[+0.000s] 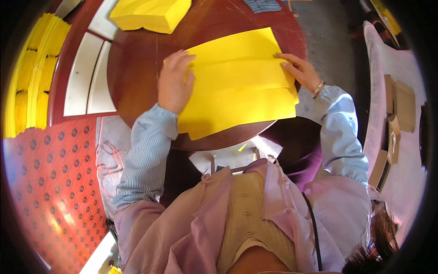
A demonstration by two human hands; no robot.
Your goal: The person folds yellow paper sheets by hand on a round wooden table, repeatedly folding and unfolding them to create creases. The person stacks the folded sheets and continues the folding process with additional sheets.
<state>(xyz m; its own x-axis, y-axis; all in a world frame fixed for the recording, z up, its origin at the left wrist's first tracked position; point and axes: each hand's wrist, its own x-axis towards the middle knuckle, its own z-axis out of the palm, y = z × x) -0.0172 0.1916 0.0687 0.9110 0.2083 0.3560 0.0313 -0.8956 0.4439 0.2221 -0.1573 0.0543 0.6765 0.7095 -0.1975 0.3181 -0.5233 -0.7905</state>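
Observation:
A wide yellow sheet [237, 77], paper-like, lies over the near part of a round dark-red table. Crosswise fold lines run over it, and its layers are offset along the near edge. My left hand [175, 82] is at the sheet's left edge, fingers curled over the far left corner and thumb on the surface. At the right edge, my right hand [301, 71] has its thumb and index finger on the sheet near a crease; its other fingers are partly hidden. The sheet's near edge overhangs the table's front rim.
A yellow stack [153, 13] sits at the far left of the round table [132, 91]. Farther left is a tall pile of yellow bundles [34, 73]. Grey-blue pieces [262, 5] lie at the far edge. Cardboard boxes [404, 105] rest on a pale cloth-covered surface at right.

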